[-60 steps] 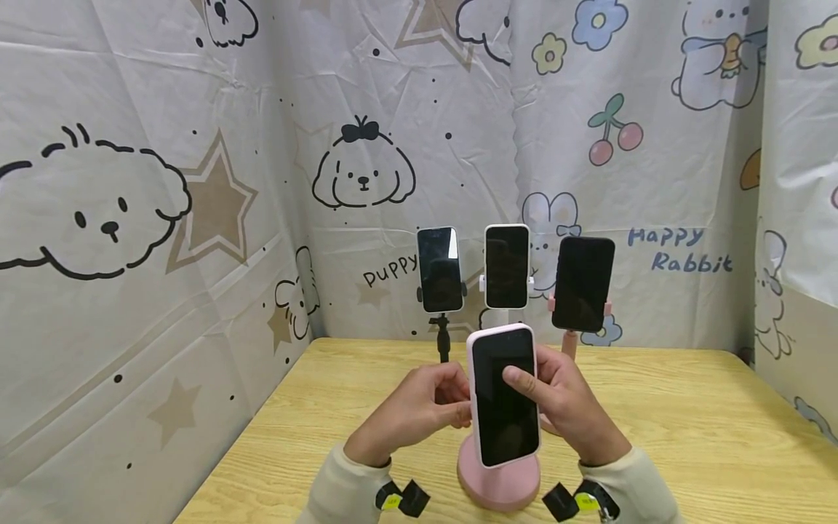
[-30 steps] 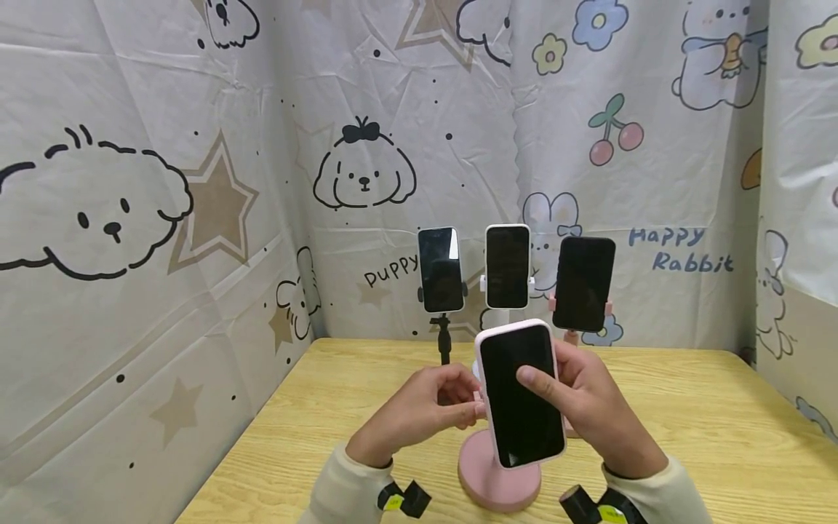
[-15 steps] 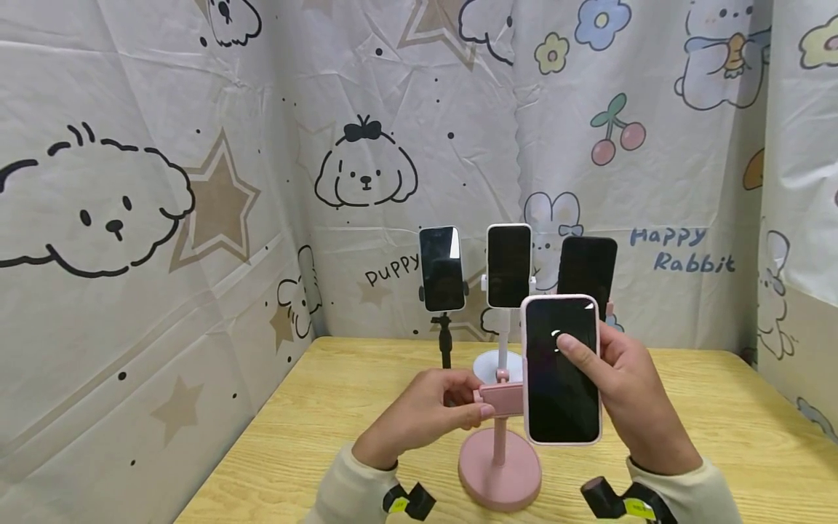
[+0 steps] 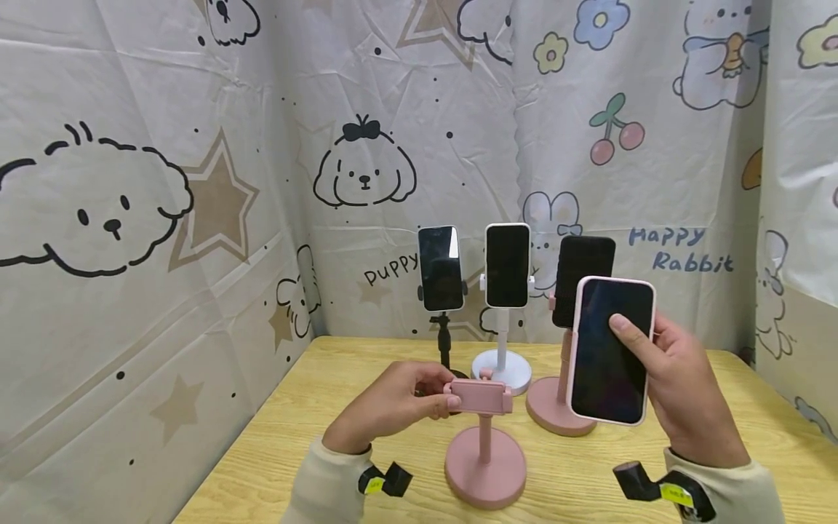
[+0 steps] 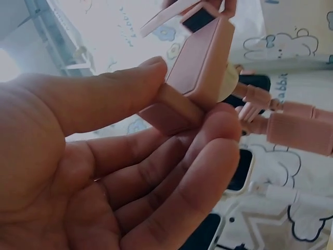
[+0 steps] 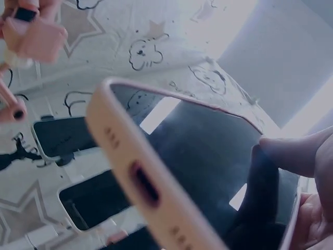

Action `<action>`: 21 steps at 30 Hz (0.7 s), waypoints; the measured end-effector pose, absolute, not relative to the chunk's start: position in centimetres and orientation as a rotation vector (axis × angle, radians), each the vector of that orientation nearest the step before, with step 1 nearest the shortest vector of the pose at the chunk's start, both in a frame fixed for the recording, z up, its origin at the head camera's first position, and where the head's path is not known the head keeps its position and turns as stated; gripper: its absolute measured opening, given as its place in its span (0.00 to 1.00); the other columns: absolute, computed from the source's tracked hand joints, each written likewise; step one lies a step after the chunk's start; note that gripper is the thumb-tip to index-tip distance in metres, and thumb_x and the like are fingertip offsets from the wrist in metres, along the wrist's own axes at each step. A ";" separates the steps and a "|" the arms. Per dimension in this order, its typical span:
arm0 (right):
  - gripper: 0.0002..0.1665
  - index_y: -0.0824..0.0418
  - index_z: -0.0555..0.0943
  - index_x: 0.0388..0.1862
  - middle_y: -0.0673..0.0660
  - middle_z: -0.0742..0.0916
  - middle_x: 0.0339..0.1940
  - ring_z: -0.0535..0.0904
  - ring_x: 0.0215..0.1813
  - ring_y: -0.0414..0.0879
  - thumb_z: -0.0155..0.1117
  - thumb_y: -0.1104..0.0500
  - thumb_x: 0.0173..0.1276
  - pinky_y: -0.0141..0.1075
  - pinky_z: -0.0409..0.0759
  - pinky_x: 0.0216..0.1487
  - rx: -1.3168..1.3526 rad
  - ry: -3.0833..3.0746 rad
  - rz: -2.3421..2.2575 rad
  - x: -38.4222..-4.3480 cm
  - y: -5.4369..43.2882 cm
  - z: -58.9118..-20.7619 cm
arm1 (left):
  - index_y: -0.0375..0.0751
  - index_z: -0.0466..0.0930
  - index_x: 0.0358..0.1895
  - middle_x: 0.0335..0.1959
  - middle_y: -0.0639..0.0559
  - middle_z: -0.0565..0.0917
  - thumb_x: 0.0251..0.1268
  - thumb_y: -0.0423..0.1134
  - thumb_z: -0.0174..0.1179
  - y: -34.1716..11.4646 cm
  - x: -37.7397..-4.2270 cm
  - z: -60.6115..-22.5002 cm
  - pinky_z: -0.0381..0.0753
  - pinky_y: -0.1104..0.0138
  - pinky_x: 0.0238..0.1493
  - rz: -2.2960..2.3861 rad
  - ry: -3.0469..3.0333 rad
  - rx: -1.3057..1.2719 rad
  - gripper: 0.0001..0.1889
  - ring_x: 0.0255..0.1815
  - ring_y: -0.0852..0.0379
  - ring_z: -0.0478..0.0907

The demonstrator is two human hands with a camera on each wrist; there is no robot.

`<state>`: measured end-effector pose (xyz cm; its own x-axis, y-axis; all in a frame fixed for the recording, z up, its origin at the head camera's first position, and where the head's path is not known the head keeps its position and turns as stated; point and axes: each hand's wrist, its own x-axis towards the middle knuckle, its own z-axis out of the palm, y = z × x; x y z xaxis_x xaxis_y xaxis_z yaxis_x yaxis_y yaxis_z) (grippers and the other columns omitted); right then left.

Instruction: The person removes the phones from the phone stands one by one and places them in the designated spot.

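My left hand [image 4: 399, 404] pinches the left end of the clamp on a pink phone stand [image 4: 486, 466]; in the left wrist view the thumb lies on the pink clamp [image 5: 200, 62] with fingers behind it. No phone sits in this clamp. My right hand [image 4: 687, 378] holds a smartphone [image 4: 612, 364] in a light pink case upright, thumb over its dark screen, fingers behind. The phone is to the right of the stand and apart from it. In the right wrist view the bottom edge and charging port of the smartphone [image 6: 151, 177] face the camera.
Behind stand a black stand with a phone [image 4: 441, 269], a white stand with a white-cased phone [image 4: 507, 266], and a second pink stand [image 4: 556, 407] bearing a black phone [image 4: 576, 262], partly covered by the held one. The wooden table [image 4: 314, 386] ends at a printed curtain.
The right hand has drawn the pink-cased phone away from the pink stand, to the right and up, uncovering the clamp. The left hand keeps its pinch; stand and hand have shifted slightly left.
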<state>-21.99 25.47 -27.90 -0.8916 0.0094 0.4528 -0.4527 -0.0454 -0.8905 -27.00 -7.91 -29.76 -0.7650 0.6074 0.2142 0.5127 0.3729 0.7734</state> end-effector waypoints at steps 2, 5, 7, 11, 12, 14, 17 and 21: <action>0.24 0.61 0.66 0.66 0.52 0.82 0.51 0.83 0.47 0.42 0.55 0.55 0.74 0.34 0.83 0.42 0.459 -1.912 2.014 -22.1 26.0 -28.0 | 0.42 0.83 0.43 0.32 0.55 0.84 0.65 0.39 0.63 -8.3 -27.2 -29.7 0.83 0.66 0.36 1.336 2.523 1.040 0.07 0.33 0.58 0.82; 0.23 0.60 0.67 0.64 0.51 0.83 0.51 0.82 0.46 0.40 0.55 0.56 0.74 0.33 0.83 0.42 0.443 -1.900 2.026 -22.3 26.9 -28.1 | 0.43 0.83 0.43 0.32 0.56 0.84 0.65 0.40 0.63 -8.9 -27.3 -29.6 0.82 0.66 0.36 1.306 2.547 1.053 0.07 0.33 0.58 0.81; 0.22 0.58 0.68 0.63 0.49 0.83 0.50 0.82 0.46 0.39 0.56 0.56 0.74 0.32 0.82 0.41 0.421 -1.885 2.030 -22.3 27.6 -28.2 | 0.43 0.83 0.42 0.32 0.57 0.84 0.65 0.40 0.62 -9.3 -27.5 -29.5 0.82 0.65 0.36 1.289 2.563 1.057 0.07 0.33 0.58 0.81; 0.20 0.55 0.70 0.61 0.47 0.83 0.49 0.82 0.45 0.36 0.56 0.55 0.73 0.29 0.81 0.41 0.364 -1.861 2.030 -22.3 29.0 -28.3 | 0.43 0.83 0.43 0.32 0.56 0.84 0.66 0.41 0.62 -10.2 -27.7 -29.3 0.81 0.65 0.36 1.257 2.603 1.051 0.08 0.33 0.58 0.80; 0.19 0.54 0.70 0.61 0.46 0.83 0.49 0.82 0.45 0.36 0.57 0.55 0.73 0.28 0.81 0.40 0.344 -1.860 2.027 -22.3 29.3 -28.3 | 0.43 0.83 0.43 0.32 0.55 0.84 0.66 0.41 0.62 -10.5 -27.8 -29.3 0.81 0.65 0.36 1.245 2.616 1.046 0.08 0.33 0.58 0.80; 0.18 0.53 0.71 0.59 0.46 0.83 0.48 0.82 0.44 0.35 0.57 0.55 0.73 0.27 0.81 0.40 0.308 -1.852 2.030 -22.4 30.0 -28.4 | 0.42 0.83 0.44 0.32 0.55 0.84 0.66 0.41 0.62 -11.1 -27.9 -29.2 0.81 0.64 0.36 1.229 2.640 1.023 0.09 0.34 0.57 0.80; 0.17 0.51 0.71 0.58 0.45 0.82 0.47 0.80 0.43 0.35 0.58 0.54 0.72 0.26 0.80 0.38 0.253 -1.837 2.035 -22.5 30.8 -28.6 | 0.42 0.83 0.45 0.33 0.54 0.84 0.66 0.40 0.62 -12.1 -28.3 -29.1 0.81 0.62 0.38 1.221 2.663 0.978 0.08 0.34 0.57 0.81; 0.16 0.49 0.72 0.56 0.44 0.82 0.45 0.80 0.41 0.34 0.60 0.53 0.71 0.26 0.81 0.35 0.185 -1.807 2.066 -22.7 31.7 -28.9 | 0.41 0.82 0.46 0.32 0.54 0.84 0.66 0.40 0.61 -13.5 -28.7 -29.0 0.82 0.58 0.40 1.231 2.683 0.944 0.09 0.35 0.55 0.81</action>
